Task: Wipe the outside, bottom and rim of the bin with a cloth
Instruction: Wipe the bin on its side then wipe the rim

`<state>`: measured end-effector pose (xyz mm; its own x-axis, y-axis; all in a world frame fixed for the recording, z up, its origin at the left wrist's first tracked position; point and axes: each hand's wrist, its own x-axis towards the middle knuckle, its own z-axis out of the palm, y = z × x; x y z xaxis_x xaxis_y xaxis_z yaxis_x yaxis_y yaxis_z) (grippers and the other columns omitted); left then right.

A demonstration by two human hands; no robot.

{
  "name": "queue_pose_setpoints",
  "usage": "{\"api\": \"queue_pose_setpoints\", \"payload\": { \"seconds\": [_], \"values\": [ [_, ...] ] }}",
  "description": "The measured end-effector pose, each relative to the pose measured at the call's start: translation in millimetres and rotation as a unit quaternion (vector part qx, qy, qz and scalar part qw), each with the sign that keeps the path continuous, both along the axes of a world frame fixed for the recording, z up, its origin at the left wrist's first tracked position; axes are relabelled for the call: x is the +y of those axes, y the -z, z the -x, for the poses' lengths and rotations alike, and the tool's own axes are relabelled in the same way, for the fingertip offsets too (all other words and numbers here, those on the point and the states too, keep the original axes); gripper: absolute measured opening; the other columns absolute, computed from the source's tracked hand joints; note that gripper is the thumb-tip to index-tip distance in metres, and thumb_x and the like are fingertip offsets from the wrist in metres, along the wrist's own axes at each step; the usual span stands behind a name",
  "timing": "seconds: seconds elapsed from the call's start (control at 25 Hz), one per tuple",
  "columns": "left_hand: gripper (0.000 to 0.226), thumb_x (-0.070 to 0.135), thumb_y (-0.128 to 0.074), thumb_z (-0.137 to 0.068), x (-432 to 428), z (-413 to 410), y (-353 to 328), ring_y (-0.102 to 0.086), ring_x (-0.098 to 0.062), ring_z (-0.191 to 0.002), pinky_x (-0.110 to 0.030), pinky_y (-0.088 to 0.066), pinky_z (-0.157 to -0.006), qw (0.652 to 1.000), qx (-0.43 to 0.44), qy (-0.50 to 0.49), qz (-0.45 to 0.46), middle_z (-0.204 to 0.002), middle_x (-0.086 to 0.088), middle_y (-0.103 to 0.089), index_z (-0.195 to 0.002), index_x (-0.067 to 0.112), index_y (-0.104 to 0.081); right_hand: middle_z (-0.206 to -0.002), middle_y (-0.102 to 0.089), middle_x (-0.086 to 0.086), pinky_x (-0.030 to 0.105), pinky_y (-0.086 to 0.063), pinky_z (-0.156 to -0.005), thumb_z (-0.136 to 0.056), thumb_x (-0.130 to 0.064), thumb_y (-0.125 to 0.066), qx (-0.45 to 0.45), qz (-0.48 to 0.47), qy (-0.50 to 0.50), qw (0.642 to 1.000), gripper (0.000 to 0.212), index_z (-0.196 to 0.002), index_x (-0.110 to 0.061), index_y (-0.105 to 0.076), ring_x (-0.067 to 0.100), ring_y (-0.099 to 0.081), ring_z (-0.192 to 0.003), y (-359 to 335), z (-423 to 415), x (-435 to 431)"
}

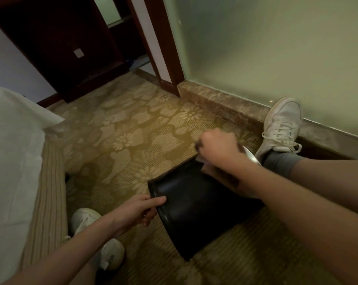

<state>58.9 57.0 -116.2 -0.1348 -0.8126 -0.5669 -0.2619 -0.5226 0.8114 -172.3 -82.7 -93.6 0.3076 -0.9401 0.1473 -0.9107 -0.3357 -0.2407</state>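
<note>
A black bin (196, 206) lies on its side on the patterned carpet between my legs. Its dark end faces left and its shiny metal rim (251, 156) points toward my right foot. My left hand (140, 210) grips the left edge of the bin, thumb on the side wall. My right hand (217, 146) is closed on a pale cloth (204, 161) and presses it on the bin's upper side near the rim. Most of the cloth is hidden under the hand and forearm.
My white sneakers rest on the carpet, one by the wall (281, 128) and one near the bed (95, 237). A bed with white sheets (11, 153) stands at the left. A marble baseboard (221, 103) and a dark door frame (163, 42) lie ahead.
</note>
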Motion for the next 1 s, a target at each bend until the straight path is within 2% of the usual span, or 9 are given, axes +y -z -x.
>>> {"api": "queue_pose_setpoints", "payload": {
  "seconds": [0.08, 0.16, 0.28, 0.36, 0.44, 0.6, 0.72, 0.84, 1.0],
  "values": [
    [0.039, 0.044, -0.074, -0.076, 1.1, -0.4, -1.1, -0.037, -0.014, -0.05, -0.024, -0.032, -0.05, 1.0, -0.001, 0.004, 0.001, -0.056, -0.006, -0.04, -0.062, 0.016, -0.05, -0.1, -0.063, 0.003, 0.037, -0.041, -0.071, -0.093, -0.031, -0.055, 0.017, -0.021, 0.044, 0.999, 0.015, -0.094, -0.019, -0.064, 0.024, -0.058, -0.094, -2.7, 24.8, -15.4],
    [0.041, 0.045, -0.075, -0.074, 1.0, 1.0, -1.5, -0.038, -0.014, -0.049, -0.023, -0.034, -0.048, 1.0, -0.007, -0.001, 0.005, -0.055, -0.005, -0.04, -0.06, 0.016, -0.05, -0.1, -0.065, 0.003, 0.036, -0.042, -0.072, -0.092, -0.033, -0.055, -0.018, -0.012, 0.04, 0.999, 0.017, -0.094, -0.019, -0.065, 0.025, -0.061, -0.096, -4.1, 17.1, -12.5],
    [0.044, 0.047, -0.076, -0.066, -2.1, 2.6, 0.1, -0.037, -0.014, -0.043, -0.022, -0.032, -0.044, 0.999, -0.023, -0.031, 0.022, -0.05, -0.005, -0.039, -0.056, 0.015, -0.048, -0.1, -0.065, 0.003, 0.035, -0.042, -0.071, -0.091, -0.033, -0.055, -0.112, 0.054, -0.068, 0.99, 0.019, -0.096, -0.021, -0.069, 0.025, -0.06, -0.099, -7.9, -49.7, 24.9],
    [0.04, 0.044, -0.075, -0.059, -3.0, 2.5, 3.3, -0.035, -0.013, -0.039, -0.021, -0.03, -0.042, 0.998, -0.019, -0.051, 0.029, -0.048, -0.004, -0.041, -0.059, 0.012, -0.052, -0.101, -0.063, 0.003, 0.033, -0.035, -0.067, -0.09, -0.026, -0.056, -0.084, 0.046, -0.164, 0.982, 0.017, -0.098, -0.021, -0.07, 0.024, -0.058, -0.1, -2.7, -93.5, 55.4],
    [0.039, 0.042, -0.076, -0.058, -1.5, 2.2, 5.7, -0.035, -0.012, -0.041, -0.022, -0.028, -0.043, 0.998, -0.009, -0.051, 0.028, -0.048, -0.003, -0.041, -0.064, 0.011, -0.053, -0.097, -0.064, 0.004, 0.033, -0.034, -0.064, -0.089, -0.022, -0.057, -0.036, 0.022, -0.187, 0.981, 0.016, -0.096, -0.017, -0.069, 0.025, -0.06, -0.096, 3.8, -105.7, 66.6],
    [0.043, 0.048, -0.076, -0.065, -0.5, 1.1, 5.1, -0.032, -0.014, -0.048, -0.024, -0.029, -0.048, 1.0, -0.011, -0.017, 0.018, -0.053, -0.004, -0.036, -0.059, 0.017, -0.046, -0.077, -0.054, -0.002, 0.03, -0.035, -0.064, -0.091, -0.027, -0.056, 0.004, 0.008, -0.076, 0.997, 0.012, -0.083, -0.019, -0.062, 0.022, -0.059, -0.079, 2.0, -41.9, 20.6],
    [0.045, 0.049, -0.075, -0.068, 2.1, 0.8, 3.6, -0.034, -0.017, -0.051, -0.025, -0.032, -0.051, 1.0, -0.009, 0.009, 0.017, -0.056, -0.006, -0.036, -0.06, 0.015, -0.047, -0.087, -0.062, 0.002, 0.032, -0.037, -0.067, -0.091, -0.033, -0.056, 0.011, -0.002, 0.034, 0.999, 0.015, -0.085, -0.02, -0.061, 0.024, -0.052, -0.076, 0.6, 28.1, -20.8],
    [0.051, 0.052, -0.076, -0.067, 4.9, 4.2, 1.5, -0.037, -0.018, -0.05, -0.025, -0.034, -0.05, 0.998, -0.033, 0.026, 0.036, -0.056, -0.007, -0.037, -0.056, 0.012, -0.046, -0.098, -0.063, 0.004, 0.032, -0.042, -0.072, -0.09, -0.037, -0.055, -0.122, -0.129, 0.091, 0.98, 0.021, -0.101, -0.021, -0.064, 0.023, -0.054, -0.083, 9.7, 58.9, -46.5],
    [0.052, 0.054, -0.072, -0.066, 6.7, 3.7, -4.6, -0.038, -0.016, -0.047, -0.024, -0.034, -0.052, 0.994, -0.073, 0.036, 0.069, -0.049, -0.007, -0.04, -0.048, 0.012, -0.047, -0.092, -0.065, 0.008, 0.027, -0.045, -0.057, -0.09, -0.025, -0.065, -0.394, -0.281, 0.164, 0.86, 0.031, -0.113, -0.003, -0.065, 0.017, -0.061, -0.074, 8.0, 58.0, -60.5]
  ]
}}
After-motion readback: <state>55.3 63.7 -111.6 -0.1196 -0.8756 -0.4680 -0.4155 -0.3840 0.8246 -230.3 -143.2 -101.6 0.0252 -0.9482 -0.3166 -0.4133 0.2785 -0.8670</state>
